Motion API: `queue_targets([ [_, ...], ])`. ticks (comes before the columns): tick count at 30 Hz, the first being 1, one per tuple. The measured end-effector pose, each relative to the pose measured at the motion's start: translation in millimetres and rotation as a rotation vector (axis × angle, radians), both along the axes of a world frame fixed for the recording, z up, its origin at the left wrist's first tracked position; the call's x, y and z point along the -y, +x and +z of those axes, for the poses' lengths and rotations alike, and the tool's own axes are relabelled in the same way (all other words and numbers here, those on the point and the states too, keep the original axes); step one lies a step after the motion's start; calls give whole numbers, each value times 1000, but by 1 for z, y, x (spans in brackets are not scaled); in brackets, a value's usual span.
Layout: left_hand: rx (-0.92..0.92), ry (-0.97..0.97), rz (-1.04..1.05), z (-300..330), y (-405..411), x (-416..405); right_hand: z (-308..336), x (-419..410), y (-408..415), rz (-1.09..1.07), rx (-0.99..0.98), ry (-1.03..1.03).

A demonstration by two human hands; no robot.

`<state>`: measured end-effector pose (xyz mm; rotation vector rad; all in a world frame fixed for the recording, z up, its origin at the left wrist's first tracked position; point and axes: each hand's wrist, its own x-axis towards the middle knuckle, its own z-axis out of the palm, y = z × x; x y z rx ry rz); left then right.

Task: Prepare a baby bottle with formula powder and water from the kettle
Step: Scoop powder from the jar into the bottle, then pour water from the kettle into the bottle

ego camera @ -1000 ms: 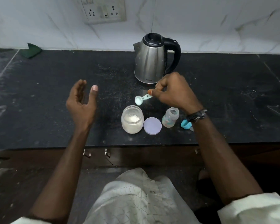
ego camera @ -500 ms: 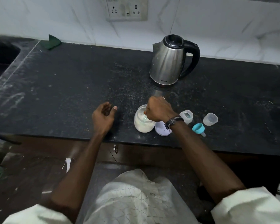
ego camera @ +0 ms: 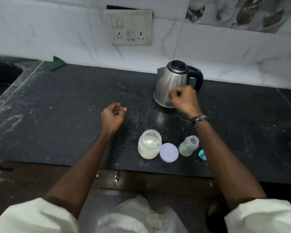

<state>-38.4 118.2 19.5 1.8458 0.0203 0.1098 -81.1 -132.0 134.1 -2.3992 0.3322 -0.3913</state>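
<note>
A steel kettle with a black handle stands at the back of the black counter. My right hand hovers in front of its lower body, fingers curled, holding nothing that I can see. My left hand hangs loosely curled and idle over the counter, to the left. Near the front edge stands an open jar of formula powder with a pale green scoop lying inside. Its lilac lid lies flat beside it. The open baby bottle stands right of the lid.
A teal bottle part shows beside my right forearm. A wall socket plate sits above the counter. A green cloth lies at the back left, next to a dark sink.
My right hand has left the jar, with the scoop now inside it, and moved up to the kettle. My left hand has stayed to the left.
</note>
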Motion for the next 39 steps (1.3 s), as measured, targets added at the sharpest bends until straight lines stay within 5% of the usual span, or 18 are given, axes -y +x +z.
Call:
queue_targets([
  [8,113,221,-168,37,88,65,18,79,72,-290,125,-59],
  [12,112,420,-293,51,111,97,20,95,99,-279,-56,-116],
  [18,119,441,-379,58,113,138,10,111,121,-213,-162,-21],
  [26,112,349,-368,35,98,142,0,134,129,-204,-177,112],
  [39,39,-95,-191,42,25,111,-19,117,95,-396,16,154],
])
